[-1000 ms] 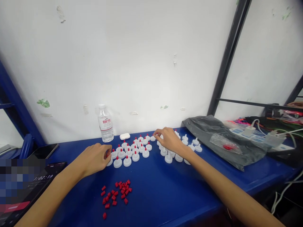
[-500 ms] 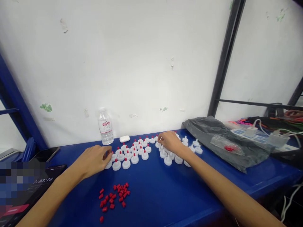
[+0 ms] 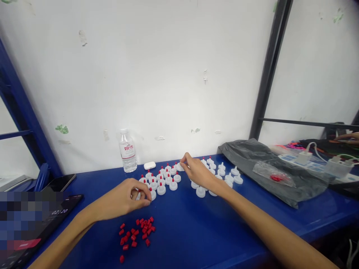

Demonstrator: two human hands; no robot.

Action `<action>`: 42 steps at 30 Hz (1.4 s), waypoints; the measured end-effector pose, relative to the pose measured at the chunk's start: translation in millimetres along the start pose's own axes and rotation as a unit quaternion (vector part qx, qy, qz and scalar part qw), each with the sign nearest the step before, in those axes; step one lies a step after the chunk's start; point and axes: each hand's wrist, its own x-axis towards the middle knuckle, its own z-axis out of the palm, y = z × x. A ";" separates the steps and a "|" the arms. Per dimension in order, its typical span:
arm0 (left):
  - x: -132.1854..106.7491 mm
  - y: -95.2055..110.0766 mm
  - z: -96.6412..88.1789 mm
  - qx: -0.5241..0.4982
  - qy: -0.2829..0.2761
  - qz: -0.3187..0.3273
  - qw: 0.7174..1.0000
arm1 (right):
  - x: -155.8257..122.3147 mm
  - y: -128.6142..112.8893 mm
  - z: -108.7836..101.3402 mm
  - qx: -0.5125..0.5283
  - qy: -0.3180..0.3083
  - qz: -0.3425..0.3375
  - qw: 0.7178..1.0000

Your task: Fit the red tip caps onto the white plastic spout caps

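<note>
My left hand (image 3: pixel 130 200) is above the near left end of a group of white nozzle caps with red tips (image 3: pixel 161 189). Its thumb and index finger curl together in a pinch; anything between them is too small or hidden to make out. My right hand (image 3: pixel 198 172) reaches between the two cap groups. Its fingertips pinch the top of a white nozzle cap (image 3: pixel 180 167) at the back right of the red-tipped group. Under and around the right wrist stand more white nozzle caps (image 3: pixel 200 192), mostly with bare nozzles. Small red tip covers (image 3: pixel 144 226) lie loose at the front.
A water bottle (image 3: pixel 128 153) and a small white case (image 3: pixel 149 165) stand by the wall. To the left lies a phone (image 3: pixel 60 213). On the right are a grey plastic bag (image 3: pixel 260 175), a clear packet with red pieces (image 3: pixel 273 175) and a power strip (image 3: pixel 294 160). Another person's hand (image 3: pixel 349 138) shows far right.
My left hand has moved right and nearer to me, its fingers curling in. The right hand has shifted slightly left, to a cap at the edge of the red-tipped group. The view has tilted a little.
</note>
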 end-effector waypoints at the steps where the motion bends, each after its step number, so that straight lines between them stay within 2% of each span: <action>1: -0.1 2.3 2.9 -0.005 -0.013 0.003 1.000 | -1.7 -3.0 2.2 0.005 -0.002 -0.007 1.000; 5: -0.6 5.2 10.0 -0.007 -0.058 0.016 0.998 | -9.0 -13.5 10.4 0.013 0.000 -0.067 0.998; 12: -0.6 2.2 14.0 0.001 -0.069 0.008 0.998 | -17.4 -26.9 17.1 -0.003 -0.005 -0.136 0.991; 21: 5.9 -2.2 24.6 0.003 -0.072 0.017 0.997 | -19.4 -31.4 16.8 0.008 -0.043 -0.114 0.993; 26: 7.2 0.1 23.5 -0.033 -0.010 0.013 0.999 | -20.4 -30.7 20.3 0.023 -0.030 -0.130 0.991; 29: 8.1 1.5 23.2 -0.062 0.056 0.012 0.996 | -21.7 -31.7 22.5 0.031 -0.025 -0.145 0.989; 32: 12.8 -0.9 25.1 -0.044 0.147 0.060 0.986 | -23.4 -33.8 23.2 0.039 -0.026 -0.160 0.986; 36: 27.7 0.5 24.4 0.005 0.240 0.133 0.962 | -24.6 -36.1 23.8 0.026 -0.026 -0.158 0.987; 38: 36.5 5.4 21.9 -0.011 0.271 0.126 0.954 | -24.4 -36.6 24.4 0.036 -0.021 -0.146 0.988; 42: 44.4 11.8 21.1 -0.139 0.288 0.051 0.946 | -23.2 -36.2 25.0 0.080 -0.005 -0.120 0.990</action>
